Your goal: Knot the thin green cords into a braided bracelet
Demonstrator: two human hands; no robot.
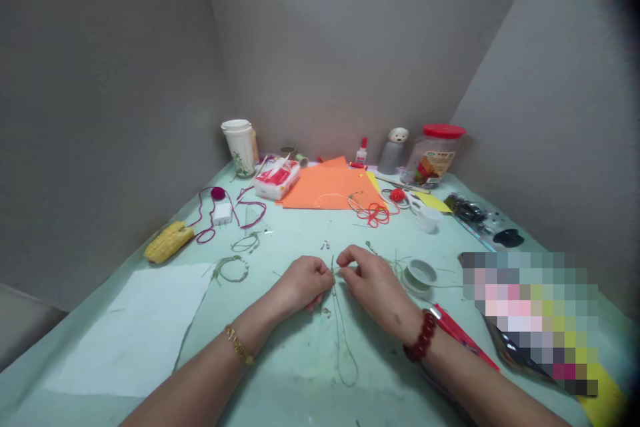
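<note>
Low over the middle of the table, my left hand (309,280) pinches a thin green cord (339,330) between thumb and fingers. A short end of the cord points up past the fingertips, and a long loop hangs down onto the table. Just right of it, my right hand (365,273) has its thumb and index finger apart, close to the cord; whether it touches the cord is hard to tell. Small shiny bits (327,312) lie beside the cord. Left of my hands rest a braided green cord ring (233,269) and another green cord loop (245,242).
A spool (420,272) stands right of my right hand, near a red tool (465,333). White paper (135,327) and a corn cob (169,242) lie left. Farther back are orange sheets (325,188), a tissue pack (277,178), a cup (239,147) and a red-lidded jar (434,157).
</note>
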